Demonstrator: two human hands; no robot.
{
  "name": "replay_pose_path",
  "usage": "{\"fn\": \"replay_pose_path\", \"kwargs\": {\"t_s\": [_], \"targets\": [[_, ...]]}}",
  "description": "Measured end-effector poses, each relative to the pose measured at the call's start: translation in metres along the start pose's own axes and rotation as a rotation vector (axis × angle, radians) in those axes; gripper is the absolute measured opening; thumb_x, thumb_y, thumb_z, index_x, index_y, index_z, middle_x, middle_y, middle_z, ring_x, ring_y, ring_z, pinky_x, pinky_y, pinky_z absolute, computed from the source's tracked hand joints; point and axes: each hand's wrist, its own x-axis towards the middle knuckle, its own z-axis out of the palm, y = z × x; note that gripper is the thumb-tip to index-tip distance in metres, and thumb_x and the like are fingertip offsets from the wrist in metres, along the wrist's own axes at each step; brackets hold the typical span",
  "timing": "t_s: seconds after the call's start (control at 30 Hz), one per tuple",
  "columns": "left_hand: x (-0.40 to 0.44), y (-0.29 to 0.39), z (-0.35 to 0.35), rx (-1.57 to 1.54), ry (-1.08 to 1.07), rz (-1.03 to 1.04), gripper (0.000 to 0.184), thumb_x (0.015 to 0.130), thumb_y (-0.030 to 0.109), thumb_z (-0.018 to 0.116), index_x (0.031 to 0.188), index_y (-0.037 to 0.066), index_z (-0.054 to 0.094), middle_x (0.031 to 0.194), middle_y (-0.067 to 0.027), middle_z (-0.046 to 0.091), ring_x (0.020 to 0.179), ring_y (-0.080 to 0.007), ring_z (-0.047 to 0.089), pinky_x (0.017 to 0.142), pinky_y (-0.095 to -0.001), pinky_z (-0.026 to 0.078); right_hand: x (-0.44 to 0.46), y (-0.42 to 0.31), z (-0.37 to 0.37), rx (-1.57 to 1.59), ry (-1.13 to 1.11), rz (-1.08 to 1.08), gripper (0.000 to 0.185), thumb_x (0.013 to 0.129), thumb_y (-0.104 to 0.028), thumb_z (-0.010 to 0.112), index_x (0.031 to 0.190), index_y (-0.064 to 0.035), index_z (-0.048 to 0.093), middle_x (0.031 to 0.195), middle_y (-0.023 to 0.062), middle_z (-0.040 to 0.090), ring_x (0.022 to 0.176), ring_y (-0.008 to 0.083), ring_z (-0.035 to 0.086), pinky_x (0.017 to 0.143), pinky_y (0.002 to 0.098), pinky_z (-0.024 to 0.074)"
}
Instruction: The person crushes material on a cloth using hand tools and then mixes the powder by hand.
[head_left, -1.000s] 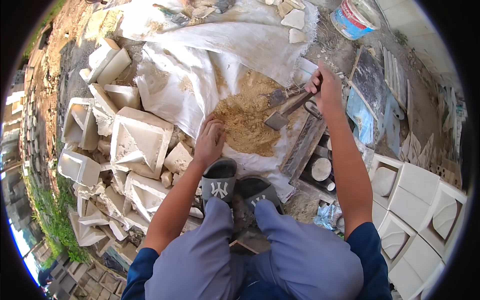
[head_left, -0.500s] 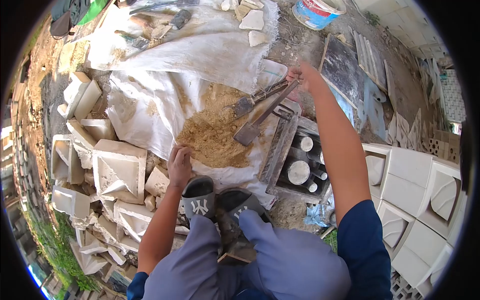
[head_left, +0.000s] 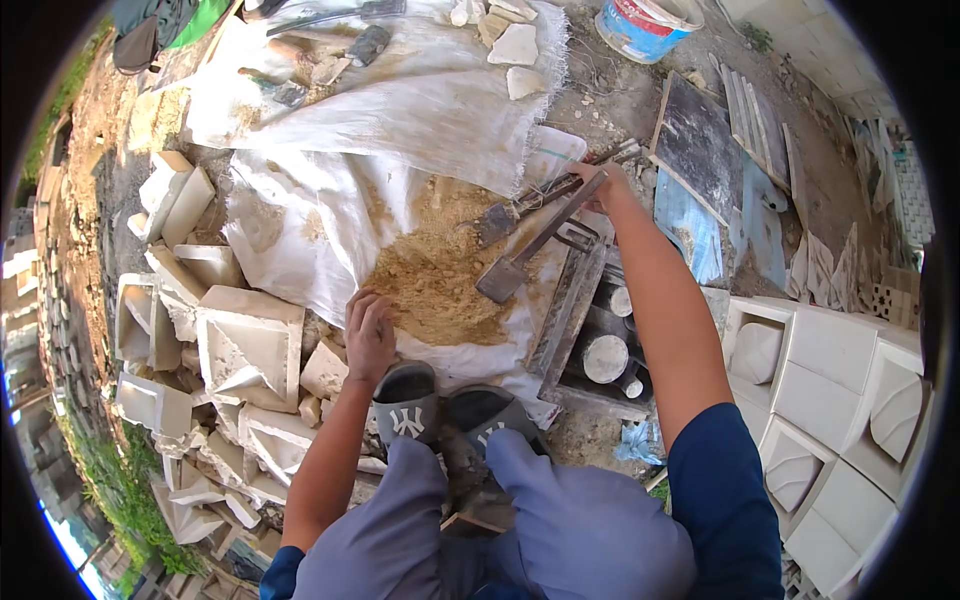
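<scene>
My left hand [head_left: 371,335] hangs over the near left edge of a pile of yellowish sand [head_left: 430,290], fingers loosely bent and slightly apart, with nothing visible in them. My right hand [head_left: 612,190] is at the upper end of the handle of a mallet-like tool [head_left: 500,280] with a flat rectangular head. Its fingers are partly hidden among the handles, so their grip is unclear. Beside that tool, a small dark shovel-like blade [head_left: 495,224] lies on the sand. A white woven sack [head_left: 300,210] spreads under the pile.
A dark box mould [head_left: 560,340] with round pale-topped cylinders stands under my right forearm. Broken white blocks [head_left: 250,345] are heaped at left; moulded blocks [head_left: 825,345] are stacked at right. A paint bucket [head_left: 645,30] and a dark board [head_left: 698,145] lie farther off.
My right hand has come down closer to the tool handles. My left hand's fingers have loosened a little. The view has shifted slightly; the tools appear to lie where they were.
</scene>
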Motion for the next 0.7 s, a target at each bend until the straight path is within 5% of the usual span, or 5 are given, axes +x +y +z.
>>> {"fn": "replay_pose_path", "kwargs": {"t_s": [0.13,0.23,0.43,0.57,0.7], "targets": [[-0.001,0.000,-0.001,-0.007,-0.008,-0.003,0.024,0.084,-0.003,0.063,0.107,0.003,0.066,0.109,-0.0156,0.065,0.116,-0.0377,0.059,0.097,-0.0454,0.050,0.018,0.016,0.003,0.154,0.017,-0.048,0.027,0.080,-0.034,0.081,0.089,-0.0115,0.070,0.074,0.0039,0.069,0.060,0.0183,0.066,0.060,0.0353,0.0541],[0.000,0.001,-0.002,-0.011,-0.007,-0.013,0.024,0.084,-0.003,0.063,0.107,0.004,0.066,0.110,-0.0157,0.065,0.116,-0.0373,0.059,0.097,-0.0449,0.050,0.024,0.016,0.006,0.130,0.107,-0.062,0.033,0.076,-0.034,0.084,0.076,-0.0063,0.067,0.070,0.0074,0.068,0.054,0.0198,0.065,0.043,0.0320,0.0512],[0.002,0.003,-0.004,-0.031,-0.018,-0.055,0.026,0.084,-0.003,0.061,0.110,0.003,0.065,0.112,-0.0159,0.064,0.118,-0.0367,0.058,0.099,-0.0444,0.049,0.023,0.005,0.007,0.096,0.139,0.013,0.031,0.076,-0.033,0.082,0.075,-0.0064,0.066,0.066,0.0052,0.065,0.052,0.0183,0.062,0.041,0.0325,0.0492],[0.000,0.003,-0.005,-0.013,-0.022,-0.064,0.028,0.084,-0.002,0.062,0.110,0.005,0.065,0.112,-0.0137,0.064,0.119,-0.0352,0.058,0.098,-0.0440,0.050,0.018,0.003,0.001,0.291,0.028,0.021,0.024,0.082,-0.029,0.075,0.079,-0.0061,0.068,0.067,0.0054,0.066,0.051,0.0196,0.062,0.047,0.0335,0.0497],[-0.001,0.001,-0.006,-0.031,-0.030,-0.071,0.031,0.082,-0.004,0.061,0.111,0.005,0.065,0.113,-0.0139,0.063,0.120,-0.0355,0.057,0.100,-0.0443,0.049,0.017,0.006,-0.029,0.391,-0.203,-0.078,0.027,0.087,-0.033,0.069,0.087,-0.0054,0.069,0.084,0.0120,0.073,0.068,0.0239,0.071,0.062,0.0363,0.0583]]}}
